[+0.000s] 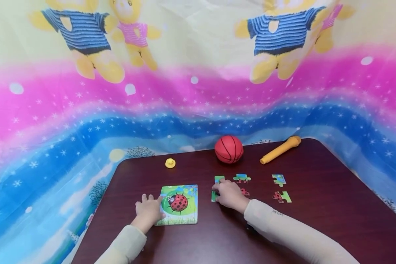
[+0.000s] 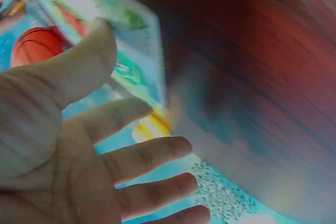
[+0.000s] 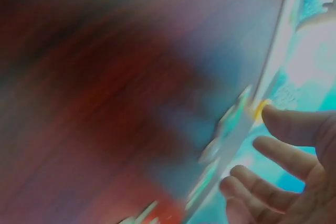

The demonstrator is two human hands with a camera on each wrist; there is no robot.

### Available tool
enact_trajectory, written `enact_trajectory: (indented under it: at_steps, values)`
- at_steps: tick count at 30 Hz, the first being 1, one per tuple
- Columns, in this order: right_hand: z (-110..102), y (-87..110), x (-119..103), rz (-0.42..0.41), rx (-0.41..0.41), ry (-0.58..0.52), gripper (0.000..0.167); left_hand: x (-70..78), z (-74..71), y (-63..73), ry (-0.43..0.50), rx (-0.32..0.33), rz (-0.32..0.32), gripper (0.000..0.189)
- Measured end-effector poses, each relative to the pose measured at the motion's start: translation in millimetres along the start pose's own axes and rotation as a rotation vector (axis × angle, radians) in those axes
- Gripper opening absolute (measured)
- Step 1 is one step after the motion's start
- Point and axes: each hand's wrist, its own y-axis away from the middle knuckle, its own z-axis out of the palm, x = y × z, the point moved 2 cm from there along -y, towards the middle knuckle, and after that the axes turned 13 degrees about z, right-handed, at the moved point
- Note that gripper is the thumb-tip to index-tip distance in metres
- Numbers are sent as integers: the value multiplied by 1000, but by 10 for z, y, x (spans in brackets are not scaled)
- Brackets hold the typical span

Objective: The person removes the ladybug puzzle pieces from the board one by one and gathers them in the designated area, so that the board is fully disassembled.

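A square ladybug picture board [image 1: 181,217] lies flat on the dark brown table [image 1: 204,242]. At its left edge is my left hand [image 1: 148,210], fingers spread, the thumb [image 2: 94,59] overlapping the board in the left wrist view. My right hand [image 1: 231,193] reaches low over the loose puzzle pieces, its thumb and fingers apart. Close to its fingertips are a green piece [image 1: 219,179] and another green piece [image 1: 213,197], partly covered by the hand. A red piece [image 1: 245,191] shows just beyond the back of that hand.
A blue-and-red piece [image 1: 242,178] lies behind the right hand. Farther right are a blue-green piece [image 1: 279,179] and a red-and-green piece [image 1: 286,197]. Along the back stand a yellow duck [image 1: 170,163], a red toy basketball [image 1: 229,149] and a yellow toy microphone [image 1: 278,151]. A printed curtain [image 1: 184,95] hangs behind.
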Motion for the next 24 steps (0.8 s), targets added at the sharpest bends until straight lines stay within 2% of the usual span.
enact_trajectory:
  at_steps: [4, 8, 11, 15, 20, 24]
  values:
    - [36, 59, -244, -131, 36, -24, 25, 61, -17, 32, 53, 33, 42, 72]
    - [174, 123, -459, -235, 0, 10, 28, 158, 35, 101, 70, -17, 91, 67]
    - [282, 154, -526, -240, -32, 76, 40, 235, 115, 148, 73, -60, 104, 67]
    - [376, 167, -522, -215, -67, 159, 51, 275, 190, 176, 117, -62, 115, 66]
    - [395, 153, -520, -210, -61, 172, 51, 211, 189, 165, 221, -5, 193, 58]
    - [360, 137, -569, -225, -28, 186, 52, 176, 133, 174, 218, 49, 278, 49]
